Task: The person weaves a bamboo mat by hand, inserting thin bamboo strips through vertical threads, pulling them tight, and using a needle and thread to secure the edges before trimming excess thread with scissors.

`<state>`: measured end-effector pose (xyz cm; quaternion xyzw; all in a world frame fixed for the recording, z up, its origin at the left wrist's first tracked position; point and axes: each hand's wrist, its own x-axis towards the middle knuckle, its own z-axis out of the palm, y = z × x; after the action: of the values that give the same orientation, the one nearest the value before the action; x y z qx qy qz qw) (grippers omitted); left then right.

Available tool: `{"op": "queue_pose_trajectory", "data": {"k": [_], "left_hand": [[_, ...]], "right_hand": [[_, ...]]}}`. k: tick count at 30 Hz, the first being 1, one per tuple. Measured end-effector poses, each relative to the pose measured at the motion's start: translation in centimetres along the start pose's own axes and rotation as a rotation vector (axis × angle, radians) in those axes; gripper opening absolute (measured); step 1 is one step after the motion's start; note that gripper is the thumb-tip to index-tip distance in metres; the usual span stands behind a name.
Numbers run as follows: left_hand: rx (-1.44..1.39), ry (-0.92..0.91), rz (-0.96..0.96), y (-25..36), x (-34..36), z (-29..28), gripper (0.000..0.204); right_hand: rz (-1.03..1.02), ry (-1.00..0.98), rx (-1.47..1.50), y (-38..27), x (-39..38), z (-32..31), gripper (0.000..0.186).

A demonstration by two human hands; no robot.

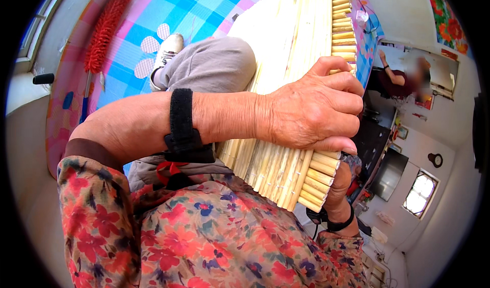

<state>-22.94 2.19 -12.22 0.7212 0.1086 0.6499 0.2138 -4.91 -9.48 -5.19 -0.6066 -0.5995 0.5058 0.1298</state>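
Observation:
A stiff mat of pale yellow straw-like stalks (291, 43) slants across my lap, with cut stalk ends lined up along its right edge. Stalks run in two crossing layers there. My left hand (316, 107) lies over that edge, its fingers curled round the stalk ends and the thumb side toward the near corner. A black strap circles the left wrist. My right hand (339, 183) is by the near right corner, mostly behind the mat. Its fingers are hidden, so I cannot tell how it touches the stalks.
Under my bent leg (214, 63) spreads a blue and pink checked sheet (204, 7). A red fluffy duster (107, 30) lies at the far left, near a window. Off to the right are another person (403, 79), a dark screen (389, 173) and a bright window (420, 193).

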Motion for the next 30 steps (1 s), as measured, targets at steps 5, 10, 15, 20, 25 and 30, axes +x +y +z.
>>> {"op": "queue_pose_trajectory", "data": {"k": [5,10,15,20,25,30], "left_hand": [[0.01,0.008,-0.003,0.0,-0.2,0.0,0.027],[0.027,-0.066,-0.026,0.0,-0.5,0.0,0.027],[0.048,-0.07,-0.083,-1.4,-1.1,-0.1,0.024],[-0.019,-0.063,-0.138,-1.3,0.1,-0.8,0.022],[0.029,-0.115,-0.155,-0.9,2.5,-1.0,0.025],[0.081,-0.244,-0.076,0.7,3.4,0.7,0.031]], "right_hand": [[0.004,-0.036,0.017,-0.7,0.3,-0.2,0.04],[-0.108,-0.067,-0.22,-0.1,0.9,-0.5,0.038],[-0.178,0.066,-0.216,-1.3,2.8,0.5,0.034],[-0.574,0.057,-0.47,-3.7,4.5,-0.2,0.025],[-0.74,-0.15,-0.522,-5.7,5.7,-2.9,0.028],[-0.584,-0.217,-0.29,-1.4,3.8,-4.2,0.02]]}}
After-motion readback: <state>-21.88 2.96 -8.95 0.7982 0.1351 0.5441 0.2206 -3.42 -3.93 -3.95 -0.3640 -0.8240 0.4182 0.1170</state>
